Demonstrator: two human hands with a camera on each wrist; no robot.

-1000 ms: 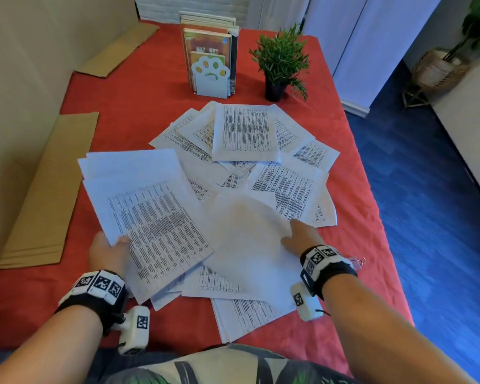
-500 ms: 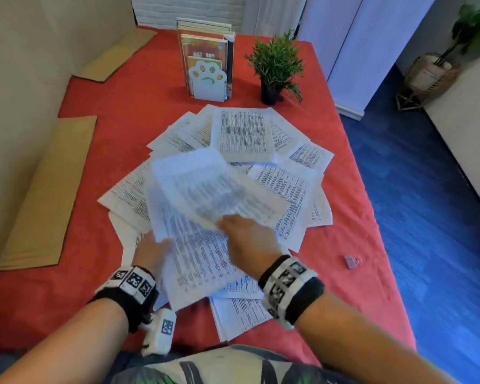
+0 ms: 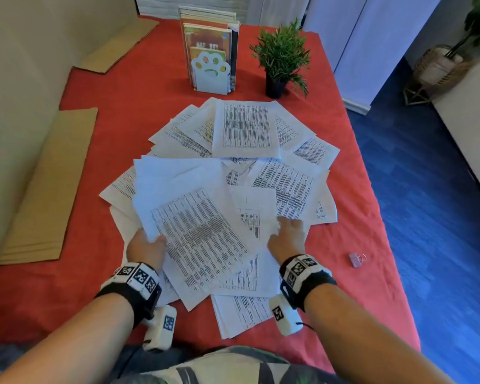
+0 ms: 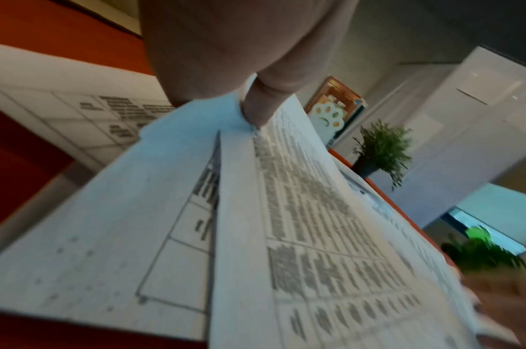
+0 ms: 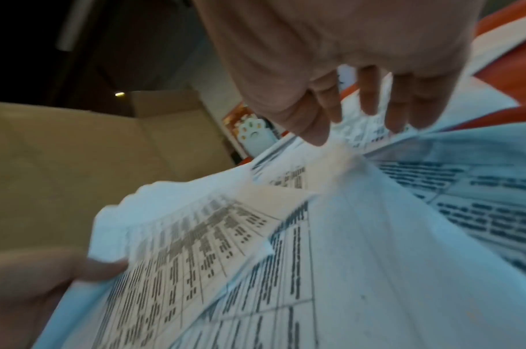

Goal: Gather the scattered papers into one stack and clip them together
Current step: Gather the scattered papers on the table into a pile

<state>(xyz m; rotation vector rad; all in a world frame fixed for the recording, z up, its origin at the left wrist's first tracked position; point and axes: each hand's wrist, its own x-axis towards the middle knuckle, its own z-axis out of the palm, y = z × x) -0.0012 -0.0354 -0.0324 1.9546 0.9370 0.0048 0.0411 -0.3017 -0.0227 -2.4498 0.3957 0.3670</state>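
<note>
Printed sheets lie scattered [image 3: 245, 128] across the red tablecloth [image 3: 100, 275]. My left hand [image 3: 149, 243] grips a bundle of gathered sheets [image 3: 197, 234] at its left edge, thumb [image 4: 258, 111] pressed on top and fingers hidden underneath. The bundle [image 4: 300, 212] fans out loosely, held low over the pile. My right hand [image 3: 287, 235] reaches to the right of the bundle, fingers [image 5: 372, 99] straight and spread, tips touching a loose sheet [image 3: 288, 184]. It holds nothing. A small binder clip [image 3: 356, 259] lies alone on the cloth, right of my right hand.
A paw-shaped bookend with books [image 3: 209, 70] and a small potted plant [image 3: 281, 56] stand behind the papers. Flat cardboard pieces [image 3: 47, 189] lie along the left wall. The table's right edge [image 3: 372, 189] drops to a blue floor.
The right hand has let go of the sheet it laid on the bundle and moved right onto the loose papers. The left hand's bundle has dropped lower and flatter.
</note>
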